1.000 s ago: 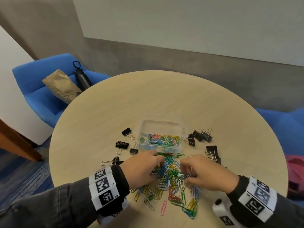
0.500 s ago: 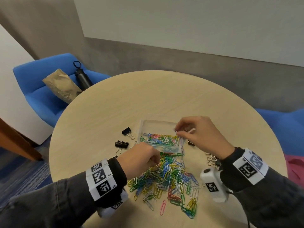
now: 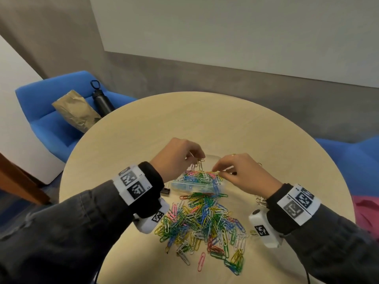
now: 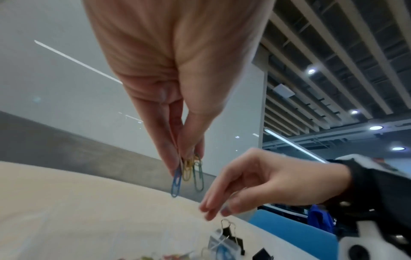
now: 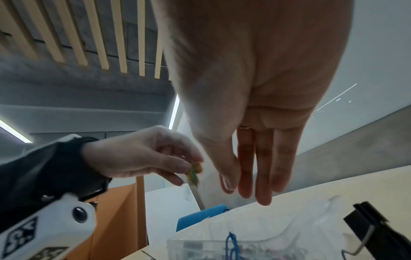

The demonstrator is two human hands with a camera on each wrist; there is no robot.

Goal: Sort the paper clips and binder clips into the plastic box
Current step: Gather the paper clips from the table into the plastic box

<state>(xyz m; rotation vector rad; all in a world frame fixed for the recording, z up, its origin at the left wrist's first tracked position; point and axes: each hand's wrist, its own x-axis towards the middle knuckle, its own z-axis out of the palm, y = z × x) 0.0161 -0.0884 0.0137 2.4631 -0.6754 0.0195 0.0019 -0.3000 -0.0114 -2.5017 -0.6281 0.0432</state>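
1. Your left hand (image 3: pixel 176 155) hangs over the far left end of the plastic box (image 3: pixel 196 184), wrist raised, fingers pointing down

2. Thumb and fingertips there pinch a small bunch of paper clips (image 4: pixel 188 173) by their tops; a blue, a yellow and a greenish one dangle free below the fingertips in the left wrist view

3. Your right hand (image 3: pixel 244 175) reaches in from the right, over the box's right end, palm down

4. Its fingers (image 5: pixel 263 168) run straight and close together, thumb alongside, relaxed and holding nothing in the right wrist view

5. The two hands sit near each other but apart

6. The box rests on the round table (image 3: pixel 266 128), already heaped with coloured clips

7. The loose pile of paper clips (image 3: pixel 203 222) lies on the table just on your side of the box, between your forearms

8. One black binder clip (image 5: pixel 378 230) lies just right of the box, another (image 3: pixel 165 190) pokes out under your left wrist
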